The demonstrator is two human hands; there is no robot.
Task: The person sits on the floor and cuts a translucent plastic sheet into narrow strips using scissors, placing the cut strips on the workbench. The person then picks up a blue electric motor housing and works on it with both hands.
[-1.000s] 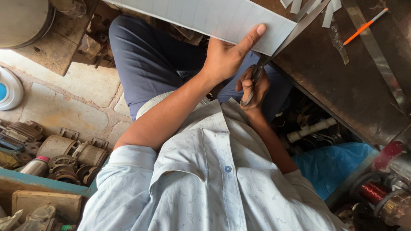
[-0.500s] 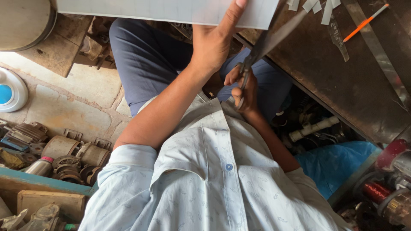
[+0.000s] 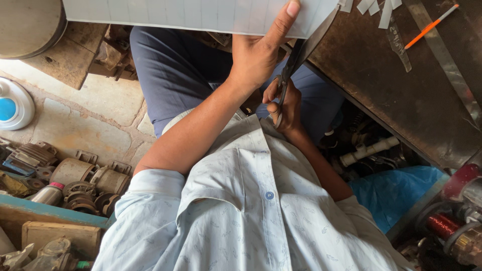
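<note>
My left hand [image 3: 258, 52] grips the lower edge of a white sheet [image 3: 191, 15] marked with thin vertical lines, thumb up over its face. My right hand [image 3: 286, 108] is closed in the handles of dark scissors [image 3: 297, 62]. Their blades reach up to the sheet's right corner. Several narrow white cut strips [image 3: 376, 6] lie on the dark workbench [image 3: 401, 95] just right of the sheet. My blue trousers and pale shirt fill the middle and bottom of the view.
An orange pencil [image 3: 431, 26] and a metal ruler [image 3: 444, 55] lie on the workbench. Old motor parts [image 3: 75, 175] sit on the floor at left, near a white and blue round container [image 3: 12, 105]. A blue plastic bag [image 3: 396, 185], a white pipe [image 3: 369, 150] and a copper coil [image 3: 442, 223] are at right.
The sheet and both hands have risen in the view. My left thumb now lies further up the sheet, and the scissor blades have moved up along its right edge.
</note>
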